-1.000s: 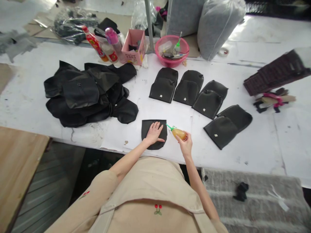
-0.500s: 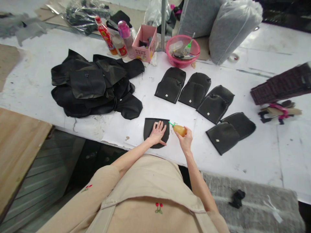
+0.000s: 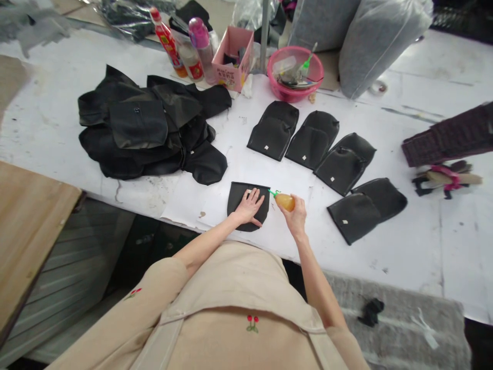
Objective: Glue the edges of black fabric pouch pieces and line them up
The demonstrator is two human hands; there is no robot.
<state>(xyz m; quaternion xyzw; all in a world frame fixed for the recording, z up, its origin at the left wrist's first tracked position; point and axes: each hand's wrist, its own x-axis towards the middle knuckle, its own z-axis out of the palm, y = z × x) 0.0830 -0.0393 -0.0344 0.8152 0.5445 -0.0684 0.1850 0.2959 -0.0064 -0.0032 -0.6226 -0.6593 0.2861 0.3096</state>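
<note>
My left hand (image 3: 248, 208) lies flat with fingers spread on a black leather-like piece (image 3: 235, 198), which rests on the white tabletop near its front edge. The piece has a straight far edge and a rounded near end. In my right hand (image 3: 296, 216) is a squeeze bottle of amber glue (image 3: 285, 201), held tilted on its side. Its thin green nozzle (image 3: 272, 192) points left, with the tip at the piece's far right corner. Whether any glue is coming out is too small to tell.
Several folded black pieces (image 3: 273, 131) lie in an arc to the right. A heap of black pieces (image 3: 138, 128) sits at left. Behind stand bottles (image 3: 169, 43), a pink box (image 3: 233, 64), a pink bowl (image 3: 295, 92) and a metal post (image 3: 264, 36). A dark bundle (image 3: 449, 136) is far right.
The view has shifted slightly, so most of the table appears a little higher. My left hand still presses the black piece, and the nozzle stays by its far right corner.
</note>
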